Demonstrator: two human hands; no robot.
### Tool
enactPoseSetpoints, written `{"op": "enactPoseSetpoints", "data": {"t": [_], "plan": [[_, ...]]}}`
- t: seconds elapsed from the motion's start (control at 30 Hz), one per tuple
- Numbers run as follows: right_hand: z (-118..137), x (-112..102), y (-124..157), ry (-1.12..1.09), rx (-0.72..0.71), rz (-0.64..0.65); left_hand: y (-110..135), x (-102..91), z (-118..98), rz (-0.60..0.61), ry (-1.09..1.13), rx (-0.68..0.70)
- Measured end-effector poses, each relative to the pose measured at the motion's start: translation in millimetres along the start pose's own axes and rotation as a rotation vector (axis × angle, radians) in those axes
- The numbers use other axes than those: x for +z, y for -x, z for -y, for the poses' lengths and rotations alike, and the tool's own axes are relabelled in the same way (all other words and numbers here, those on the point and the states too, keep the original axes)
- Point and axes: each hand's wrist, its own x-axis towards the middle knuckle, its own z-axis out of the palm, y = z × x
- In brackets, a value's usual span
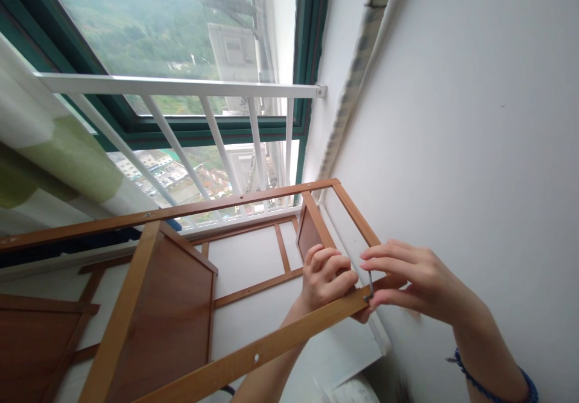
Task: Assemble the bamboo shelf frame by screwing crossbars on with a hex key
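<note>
My right hand (420, 279) holds a thin bent metal hex key (371, 282) between its fingers and thumb. The key's lower end meets the front rail (271, 339) of a brown wooden frame near its right corner. From behind the rail, my left hand (329, 275) comes up with curled fingers and grips the wooden frame close to that corner. Part of its grip is hidden by the rail. A hole shows further left along the front rail. Brown panels (167, 318) stand between the front rail and the back rail (203, 207).
White bars (194, 86) cross a green-framed window (136, 17) behind the frame. A green and white curtain (67, 143) hangs at left. A white wall (488, 119) and a covered pipe (353, 89) stand at right. A white surface (335, 355) lies below.
</note>
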Motion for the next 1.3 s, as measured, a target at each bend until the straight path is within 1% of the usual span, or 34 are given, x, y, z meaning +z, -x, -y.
{"op": "enactPoseSetpoints", "data": {"t": [0.13, 0.23, 0.37, 0.47, 0.6, 0.77, 0.93, 1.1, 1.3], "plan": [[0.1, 2.2, -1.6, -0.011, -0.015, -0.020, -8.3, -1.8, 3.6, 0.090, -0.050, 0.106], [-0.9, 3.0, -2.5, -0.010, -0.015, -0.022, -9.9, -1.8, 4.2, 0.124, -0.044, 0.104], [-0.8, 4.8, -2.9, -0.004, -0.021, -0.036, -6.5, 1.2, 1.9, 0.079, -0.010, 0.047], [2.8, 6.5, -2.0, 0.029, 0.002, -0.054, -4.6, 2.8, 0.3, 0.063, -0.010, 0.026], [10.4, 9.0, 2.1, 0.084, 0.065, -0.112, -4.6, 3.2, 0.0, 0.062, -0.012, 0.029], [19.4, 14.6, 11.2, 0.082, 0.144, -0.159, -4.1, 4.6, 0.6, 0.047, -0.001, 0.026], [29.3, 24.3, 20.2, 0.117, 0.239, -0.264, -2.8, 5.8, 0.5, 0.037, 0.000, 0.028], [39.0, 28.8, 20.9, 0.163, 0.264, -0.368, -3.6, 4.9, -0.6, 0.044, -0.012, 0.017], [44.2, 32.4, 21.6, 0.199, 0.285, -0.403, -2.6, 5.0, 0.5, 0.037, -0.012, 0.032]]}}
